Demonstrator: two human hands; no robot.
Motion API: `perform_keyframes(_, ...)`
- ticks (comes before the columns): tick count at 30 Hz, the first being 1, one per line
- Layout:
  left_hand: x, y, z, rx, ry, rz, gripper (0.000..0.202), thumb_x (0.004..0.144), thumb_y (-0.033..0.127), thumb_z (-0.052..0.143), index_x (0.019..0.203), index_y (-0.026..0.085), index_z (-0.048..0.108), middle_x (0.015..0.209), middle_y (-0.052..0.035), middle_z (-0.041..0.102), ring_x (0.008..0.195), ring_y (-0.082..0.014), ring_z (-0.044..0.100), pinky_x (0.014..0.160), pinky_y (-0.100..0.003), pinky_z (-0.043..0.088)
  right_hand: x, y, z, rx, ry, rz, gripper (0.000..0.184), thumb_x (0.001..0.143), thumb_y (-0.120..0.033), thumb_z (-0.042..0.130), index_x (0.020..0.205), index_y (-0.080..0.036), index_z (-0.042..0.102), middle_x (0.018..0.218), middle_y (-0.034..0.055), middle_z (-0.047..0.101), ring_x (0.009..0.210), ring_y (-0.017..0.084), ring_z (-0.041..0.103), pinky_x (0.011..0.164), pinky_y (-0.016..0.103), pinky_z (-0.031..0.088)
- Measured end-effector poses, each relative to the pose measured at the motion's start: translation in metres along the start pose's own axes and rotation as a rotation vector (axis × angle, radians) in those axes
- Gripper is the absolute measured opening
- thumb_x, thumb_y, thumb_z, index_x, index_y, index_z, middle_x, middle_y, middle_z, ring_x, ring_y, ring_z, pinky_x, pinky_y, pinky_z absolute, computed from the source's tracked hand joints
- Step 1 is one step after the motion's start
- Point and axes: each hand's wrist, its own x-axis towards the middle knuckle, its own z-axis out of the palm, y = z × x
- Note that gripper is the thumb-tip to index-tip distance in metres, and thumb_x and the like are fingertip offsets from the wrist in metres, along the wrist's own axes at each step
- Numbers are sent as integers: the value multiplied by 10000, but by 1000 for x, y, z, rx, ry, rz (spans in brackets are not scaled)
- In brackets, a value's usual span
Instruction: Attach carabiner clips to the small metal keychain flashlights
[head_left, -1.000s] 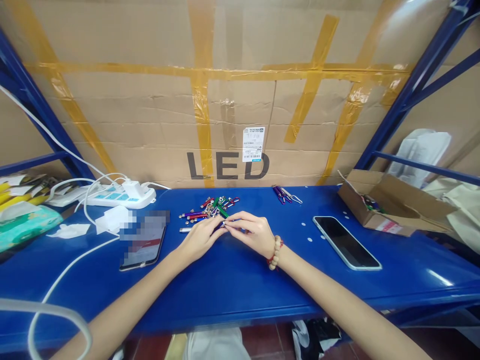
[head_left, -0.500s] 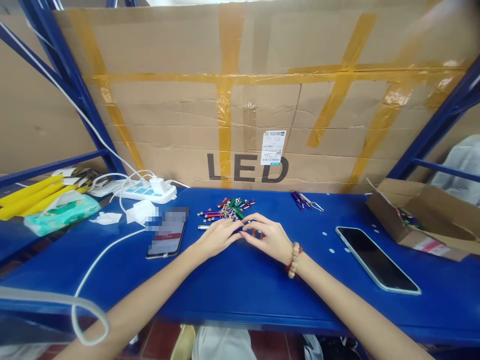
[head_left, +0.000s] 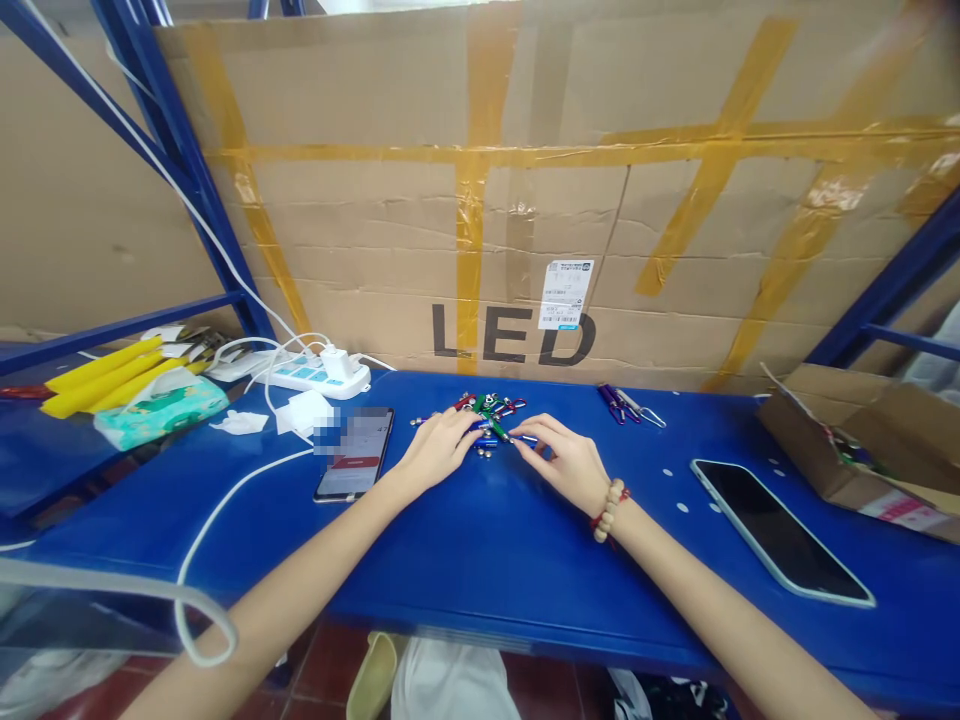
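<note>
A pile of small coloured metal tubes with carabiner clips [head_left: 491, 405], red, green, blue and purple, lies on the blue tabletop [head_left: 480, 560]. My left hand [head_left: 441, 445] rests palm down over the pile's left part, fingers stretched out, hiding some pieces. At the right edge of the pile, my right hand [head_left: 564, 465], with a beaded bracelet on the wrist, has its thumb and fingertips closed around the end of a small blue metal tube [head_left: 527, 440]. Farther right, a few purple and silver tubes with clips [head_left: 628, 405] lie apart from the pile.
A phone [head_left: 356, 455] lies left of the hands, near a power strip [head_left: 319, 375] with white cables. Another phone [head_left: 780, 530] and an open cardboard box [head_left: 847, 470] are at right. Tissues [head_left: 161, 405] and yellow rolls [head_left: 112, 375] sit far left. A large carton [head_left: 375, 240] stands behind.
My hands, which were together at the fingertips, have come apart. The right one has shifted right to a blue tube, and the left one lies over the pile. The view has turned slightly left.
</note>
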Motion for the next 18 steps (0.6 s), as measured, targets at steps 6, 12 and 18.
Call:
perform_keyframes(6, 0, -9, -8, 20, 109, -122, 241, 914, 300, 396, 951, 153, 584, 922, -76, 614, 878, -207, 552, 806, -355, 460, -3, 2, 11, 3, -198, -76, 228, 872, -273, 473, 1028, -234, 636, 1063, 40, 601, 831, 129, 618, 692, 242, 522)
perform_keyframes(12, -3, 4, -6, 17, 93, -62, 204, 886, 280, 440, 864, 162, 605, 882, -66, 612, 831, -194, 563, 760, -335, 475, -7, 3, 23, -84, -280, -135, 310, 895, -318, 446, 1159, -247, 594, 1169, 85, 555, 1043, 212, 554, 924, 424, 451)
perform_keyframes(18, -6, 8, -3, -33, 13, 77, 215, 891, 281, 430, 867, 154, 601, 906, -62, 602, 849, -170, 565, 764, -283, 483, -6, 3, 23, -72, -298, -114, 272, 895, -334, 444, 1072, -232, 623, 1119, 82, 582, 990, 209, 568, 873, 405, 474)
